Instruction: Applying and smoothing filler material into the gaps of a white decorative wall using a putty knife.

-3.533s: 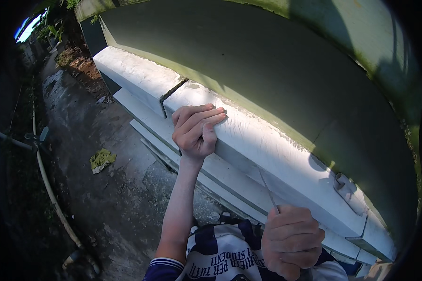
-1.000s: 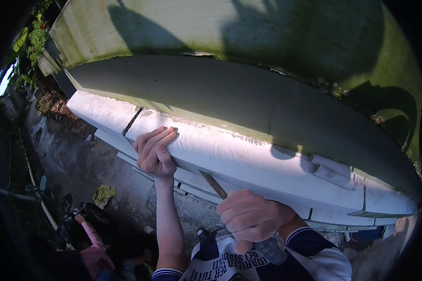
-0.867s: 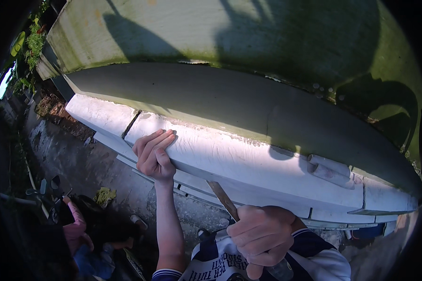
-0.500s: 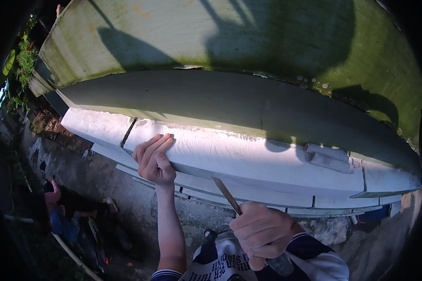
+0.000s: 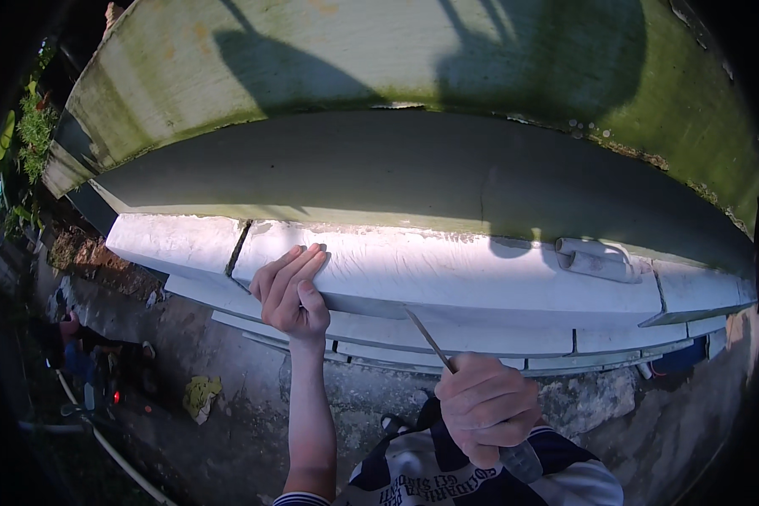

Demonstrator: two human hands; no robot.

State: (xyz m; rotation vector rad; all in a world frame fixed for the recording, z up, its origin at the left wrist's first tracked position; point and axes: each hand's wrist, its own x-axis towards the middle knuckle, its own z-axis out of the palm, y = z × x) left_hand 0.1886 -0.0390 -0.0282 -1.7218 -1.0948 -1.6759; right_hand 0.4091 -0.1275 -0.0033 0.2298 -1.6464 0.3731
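Observation:
A long white ledge (image 5: 447, 274) runs across in front of me, below a dark recess. My left hand (image 5: 293, 291) lies on its top near the dark joint, fingers stretched flat and the wrist bent over the front edge. In my right hand (image 5: 487, 405) is a narrow flat-bladed hand tool (image 5: 430, 339), gripped in a closed fist. Its blade points up and left, with the tip close to the ledge's lower front edge; I cannot tell whether they touch. The tool's dark handle end shows below the fist. On the ledge's right part lies a folded whitish cloth (image 5: 599, 260).
A green-stained curved panel (image 5: 481, 59) overhangs the recess. Stepped white slabs lie below the ledge. At lower left are a person (image 5: 80, 346) on a motorbike, a pale pipe (image 5: 126, 468) and a crumpled yellow cloth (image 5: 201, 396) on the ground. Plants grow at far left.
The view has shifted slightly. My left hand stays on the ledge; the tool in my right hand now shows its blade more edge-on. The motorbike has moved away, and the yellow cloth shows.

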